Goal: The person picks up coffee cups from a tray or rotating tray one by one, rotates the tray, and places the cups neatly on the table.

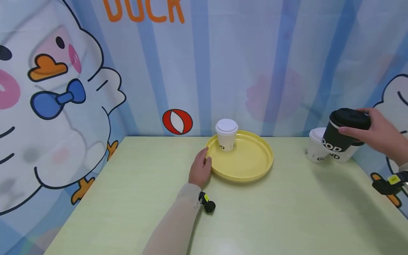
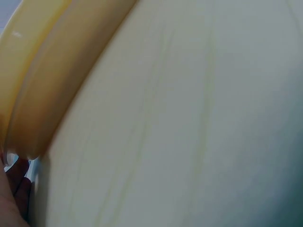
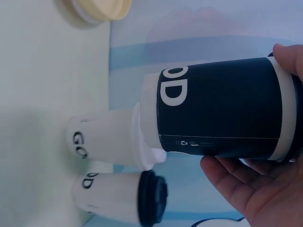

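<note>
My right hand grips a paper coffee cup with a black sleeve and black lid, up off the table at the right. In the right wrist view, thumb and fingers lie on opposite sides of the black cup near its lid. Behind and below it stand a white cup with a white lid and a white cup with a black lid. My left hand holds the left rim of a round yellow tray. A small white lidded cup stands upright on the tray's back left part.
The pale table ends at the back against a blue striped cloth printed with ducks. Its right edge runs close beside the standing cups. Black wrist cameras sit on both wrists.
</note>
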Action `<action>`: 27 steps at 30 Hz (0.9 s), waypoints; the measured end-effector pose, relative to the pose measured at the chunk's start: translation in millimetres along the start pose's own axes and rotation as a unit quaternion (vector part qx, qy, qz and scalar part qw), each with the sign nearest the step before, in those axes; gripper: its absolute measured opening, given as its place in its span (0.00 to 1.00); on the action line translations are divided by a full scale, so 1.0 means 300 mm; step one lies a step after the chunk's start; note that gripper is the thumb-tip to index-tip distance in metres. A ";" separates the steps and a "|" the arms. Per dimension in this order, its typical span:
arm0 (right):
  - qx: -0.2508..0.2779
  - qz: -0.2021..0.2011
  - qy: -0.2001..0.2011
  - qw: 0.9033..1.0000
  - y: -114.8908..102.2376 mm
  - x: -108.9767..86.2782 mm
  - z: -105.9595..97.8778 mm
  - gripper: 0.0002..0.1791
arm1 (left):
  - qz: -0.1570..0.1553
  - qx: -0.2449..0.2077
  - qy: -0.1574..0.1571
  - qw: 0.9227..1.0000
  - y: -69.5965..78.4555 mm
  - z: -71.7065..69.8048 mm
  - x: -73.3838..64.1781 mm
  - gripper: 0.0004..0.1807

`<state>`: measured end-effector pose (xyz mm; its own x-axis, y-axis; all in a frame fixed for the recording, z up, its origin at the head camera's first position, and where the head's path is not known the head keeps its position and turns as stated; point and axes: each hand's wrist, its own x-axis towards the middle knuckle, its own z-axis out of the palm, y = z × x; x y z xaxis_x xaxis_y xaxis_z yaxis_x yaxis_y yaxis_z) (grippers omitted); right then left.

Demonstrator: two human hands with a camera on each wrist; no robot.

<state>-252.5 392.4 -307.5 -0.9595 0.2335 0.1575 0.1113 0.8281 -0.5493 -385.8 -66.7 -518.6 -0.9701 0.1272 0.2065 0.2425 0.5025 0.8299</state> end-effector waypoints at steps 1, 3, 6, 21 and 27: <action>0.000 0.002 -0.003 1.000 0.018 -0.007 0.007 0.55 | 0.002 -0.001 0.002 1.000 -0.002 0.000 0.000 0.28; -0.001 0.004 -0.007 1.000 0.055 -0.021 0.023 0.55 | 0.005 0.001 0.005 1.000 -0.004 0.000 0.000 0.28; -0.004 0.006 -0.009 1.000 0.108 -0.040 0.057 0.54 | 0.010 0.004 0.007 1.000 -0.004 0.000 0.001 0.28; 0.004 0.053 -0.045 0.998 0.259 -0.092 0.203 0.60 | 0.001 0.005 0.003 1.000 0.003 -0.004 -0.003 0.28; 0.009 0.064 -0.047 0.997 0.269 -0.093 0.222 0.61 | 0.012 -0.001 0.002 1.000 0.007 -0.006 -0.005 0.28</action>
<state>-234.0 418.8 -410.7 -0.9582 0.2859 0.0079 0.2296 0.7854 -0.5749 -383.9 -67.3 -516.3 -0.9638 0.1359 0.2295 0.2667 0.4969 0.8258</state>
